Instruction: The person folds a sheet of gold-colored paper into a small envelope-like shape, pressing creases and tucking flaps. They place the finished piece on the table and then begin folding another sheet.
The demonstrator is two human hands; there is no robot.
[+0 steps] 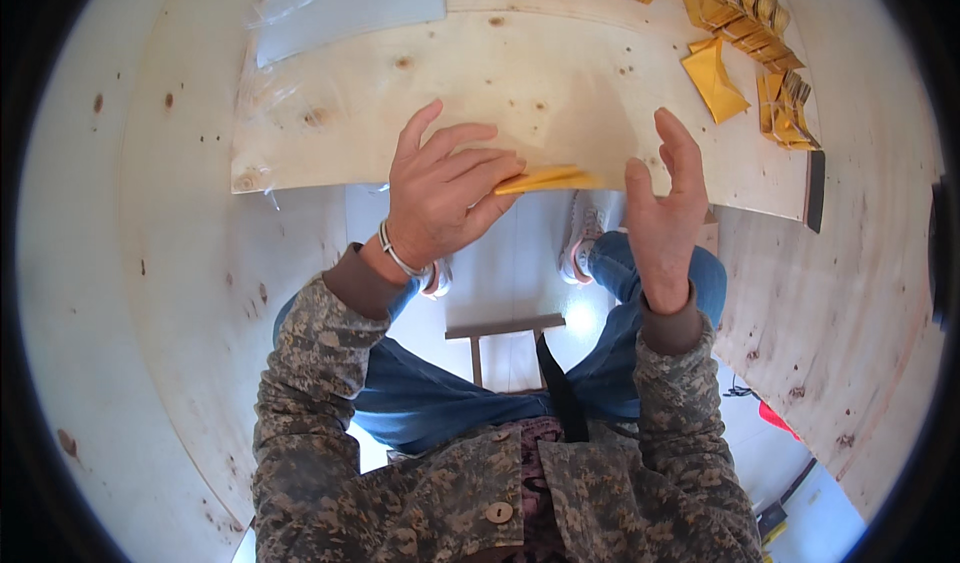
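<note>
My left hand [440, 188] pinches a folded sheet of yellow paper [552, 179] at its left end, just above the near edge of a pale wooden board [480, 93]. My right hand [668, 198] is raised beside the paper's right end, fingers apart and upright, with its thumb close to the paper; whether it touches is unclear. Both forearms wear camouflage sleeves.
Rows of folded yellow paper pieces [740, 13] line the board's far and right edges, with one larger folded piece [718, 81] lying apart. A clear plastic sheet [340, 3] lies at the far left. My knees in blue jeans and a wooden stool [505, 331] are below.
</note>
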